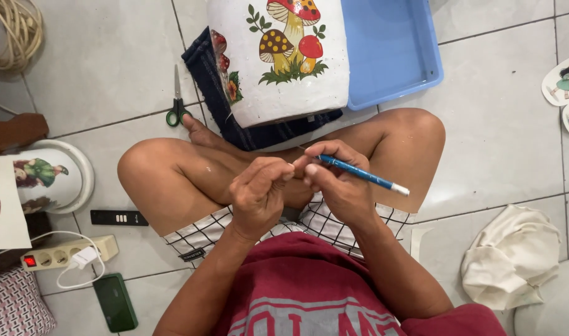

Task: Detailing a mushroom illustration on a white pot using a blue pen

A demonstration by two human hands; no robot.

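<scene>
R hand [340,186]: grip closed on blue pen [362,175], tip at L fingertips | L hand [259,193]: fingers pinched narrow, held item too small to tell | both over lap, just before white mushroom pot [278,62]

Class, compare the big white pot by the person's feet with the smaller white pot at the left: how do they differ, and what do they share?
The big mushroom pot lies on a dark striped cloth; the smaller pot sits on bare tiled floor. The mushroom pot shows red and yellow mushrooms; the smaller pot shows a figure in green. The mushroom pot is far larger. Both are white with picture decorations.
</scene>
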